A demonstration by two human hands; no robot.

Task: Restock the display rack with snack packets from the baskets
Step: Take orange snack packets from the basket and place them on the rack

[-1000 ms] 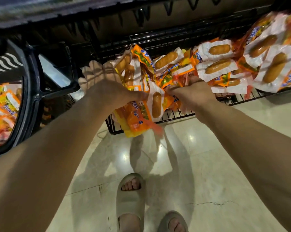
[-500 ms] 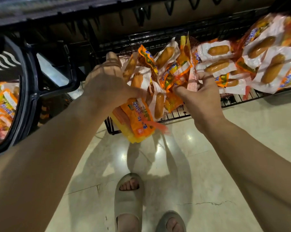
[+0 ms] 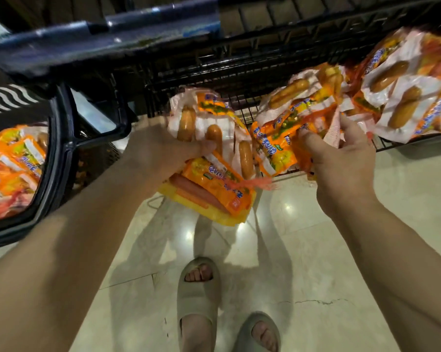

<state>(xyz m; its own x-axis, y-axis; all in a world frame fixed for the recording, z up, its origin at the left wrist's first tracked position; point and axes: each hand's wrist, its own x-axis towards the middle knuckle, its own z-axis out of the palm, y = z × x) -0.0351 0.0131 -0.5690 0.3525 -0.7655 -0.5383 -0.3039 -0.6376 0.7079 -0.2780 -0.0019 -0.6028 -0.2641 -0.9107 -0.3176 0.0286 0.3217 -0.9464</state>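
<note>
**Desk:** What are we looking at?

**Photographer:** A person at a black wire display rack, seen from above, with sausage snack packets in both hands.

**Desk:** And the grips?

**Photographer:** The left hand clutches the left bunch. Its thumb is clamped over the top and its fingers are hidden underneath. That bunch sits at the rack's front edge, with its lower packets hanging over the floor. The right hand pinches the right bunch between thumb and curled fingers. It is raised just above the wire shelf, close beside the stocked pile at the right end.

**Desk:** Do the two bunches touch?

**Photographer:** They are close, possibly touching. The frame is smeared with motion, so I cannot count the packets in either one.

**Desk:** Where is the supply?

**Photographer:** A black plastic basket at the left holds more orange packets, well apart from both hands.

**Desk:** Anything below?

**Photographer:** Glossy pale tile, with the person's feet in grey slides at the bottom.
</note>
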